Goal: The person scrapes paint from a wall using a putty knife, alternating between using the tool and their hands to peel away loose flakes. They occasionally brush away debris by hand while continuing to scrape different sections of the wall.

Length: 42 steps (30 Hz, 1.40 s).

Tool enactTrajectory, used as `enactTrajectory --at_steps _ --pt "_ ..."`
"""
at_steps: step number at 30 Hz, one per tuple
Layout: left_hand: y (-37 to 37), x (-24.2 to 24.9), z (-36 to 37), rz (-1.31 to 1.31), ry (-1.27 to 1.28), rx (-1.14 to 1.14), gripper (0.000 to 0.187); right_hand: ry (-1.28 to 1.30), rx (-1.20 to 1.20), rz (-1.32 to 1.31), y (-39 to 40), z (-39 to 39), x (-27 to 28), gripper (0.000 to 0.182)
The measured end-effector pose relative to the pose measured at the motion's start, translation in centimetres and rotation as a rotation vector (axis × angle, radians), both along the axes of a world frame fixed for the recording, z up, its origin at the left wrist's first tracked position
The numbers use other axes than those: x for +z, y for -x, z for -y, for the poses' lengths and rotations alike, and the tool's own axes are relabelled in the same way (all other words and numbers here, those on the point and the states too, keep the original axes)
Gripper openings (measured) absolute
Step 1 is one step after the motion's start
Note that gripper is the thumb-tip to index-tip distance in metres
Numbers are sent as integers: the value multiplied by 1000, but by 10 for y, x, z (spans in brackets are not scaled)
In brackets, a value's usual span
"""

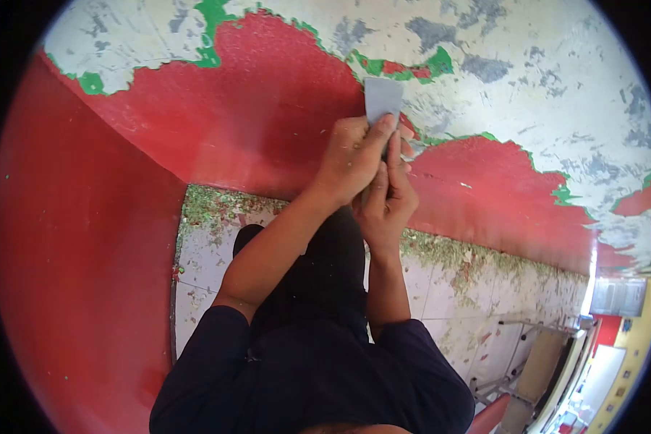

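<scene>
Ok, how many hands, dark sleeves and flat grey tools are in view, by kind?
Hands: 2 (left hand, right hand)
Dark sleeves: 2 (left sleeve, right sleeve)
Flat grey tool: 1
Total: 5

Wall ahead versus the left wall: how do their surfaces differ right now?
The wall ahead has large whitish and grey patches above red paint, while the left wall is almost all red.
Ragged green edges border the patches on the wall ahead; the left wall shows only tiny specks.
Both carry red paint and they meet at a corner.
</scene>
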<state>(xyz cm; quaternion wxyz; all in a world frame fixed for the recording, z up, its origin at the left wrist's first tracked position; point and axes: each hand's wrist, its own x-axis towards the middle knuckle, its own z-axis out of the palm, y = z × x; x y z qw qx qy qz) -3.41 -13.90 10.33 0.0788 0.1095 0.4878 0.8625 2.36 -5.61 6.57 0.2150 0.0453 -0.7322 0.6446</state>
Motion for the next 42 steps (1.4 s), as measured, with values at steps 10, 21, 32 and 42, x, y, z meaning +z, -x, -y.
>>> enactTrajectory --at_steps 10,21,32,42 --pt "-1 -3 -9 -54 -25 -13 44 -41 -20 -55 2 -7 2 43" --pt "8 -9 -2 -256 147 228 48 -346 -25 -298 26 -10 9 43" --pt "2 -14 -10 -167 37 46 45 -105 -14 -117 5 -7 16 41" --pt "-3 3 -21 -118 21 3 44 -22 -28 -63 -1 -25 8 42"
